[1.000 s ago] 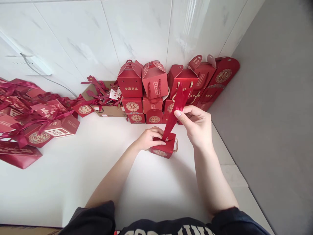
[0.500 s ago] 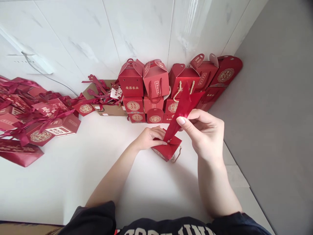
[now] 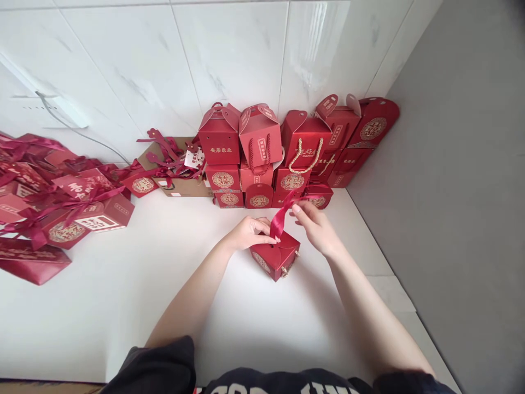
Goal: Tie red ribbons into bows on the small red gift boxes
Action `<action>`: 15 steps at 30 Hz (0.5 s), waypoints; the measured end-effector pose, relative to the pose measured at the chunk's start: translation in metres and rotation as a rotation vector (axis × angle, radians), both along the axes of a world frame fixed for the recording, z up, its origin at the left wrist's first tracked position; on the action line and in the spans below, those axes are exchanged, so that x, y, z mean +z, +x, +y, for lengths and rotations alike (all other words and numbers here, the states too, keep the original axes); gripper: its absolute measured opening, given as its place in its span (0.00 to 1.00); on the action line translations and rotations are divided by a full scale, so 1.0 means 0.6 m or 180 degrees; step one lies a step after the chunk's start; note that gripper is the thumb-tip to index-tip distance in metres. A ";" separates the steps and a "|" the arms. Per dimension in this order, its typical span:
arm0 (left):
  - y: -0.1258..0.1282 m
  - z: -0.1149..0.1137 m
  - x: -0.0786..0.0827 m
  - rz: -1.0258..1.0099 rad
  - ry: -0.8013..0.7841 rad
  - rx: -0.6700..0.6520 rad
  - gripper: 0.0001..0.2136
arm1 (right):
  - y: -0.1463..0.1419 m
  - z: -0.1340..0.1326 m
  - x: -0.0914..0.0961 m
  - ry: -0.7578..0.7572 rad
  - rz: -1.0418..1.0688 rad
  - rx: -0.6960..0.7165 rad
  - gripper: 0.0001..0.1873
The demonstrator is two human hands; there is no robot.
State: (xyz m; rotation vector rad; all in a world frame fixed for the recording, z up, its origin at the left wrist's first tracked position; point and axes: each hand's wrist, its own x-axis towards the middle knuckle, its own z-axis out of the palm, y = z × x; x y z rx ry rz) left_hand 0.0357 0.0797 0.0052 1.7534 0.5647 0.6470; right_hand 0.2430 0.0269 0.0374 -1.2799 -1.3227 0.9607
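Note:
A small red gift box (image 3: 275, 257) with a gold emblem and a rope handle stands on the white table (image 3: 123, 295), turned corner-on toward me. My left hand (image 3: 248, 232) rests on the box's top at its left side, fingers pinched at the base of a red ribbon (image 3: 281, 216). My right hand (image 3: 314, 227) is just right of the box and pinches the ribbon's upper part, which bends over toward the wall.
A stack of red gift boxes (image 3: 262, 148) lines the tiled wall behind. A brown carton (image 3: 180, 183) holds ribbons and tags. More red boxes with ribbons (image 3: 61, 197) are heaped at the left. A grey wall (image 3: 459, 191) borders the table's right edge.
My right hand has come down and toward the wall, folding the formerly raised ribbon low over the box. The box has turned corner-on. The left hand has stayed on the box top.

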 end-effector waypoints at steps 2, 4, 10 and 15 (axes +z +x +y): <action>0.002 0.001 -0.005 0.0029 0.0025 0.0005 0.08 | 0.005 -0.016 -0.020 -0.0212 -0.0365 0.0160 0.23; 0.004 0.000 -0.007 0.0079 0.0094 -0.0036 0.08 | 0.000 -0.034 -0.030 -0.0237 -0.0451 0.0366 0.24; 0.007 -0.005 -0.005 0.0147 0.0254 -0.0044 0.07 | -0.035 -0.060 -0.049 -0.0241 0.0165 0.0088 0.19; 0.006 -0.006 -0.002 0.0262 0.0430 -0.0014 0.08 | -0.037 -0.084 -0.079 0.0319 -0.0280 -0.0461 0.15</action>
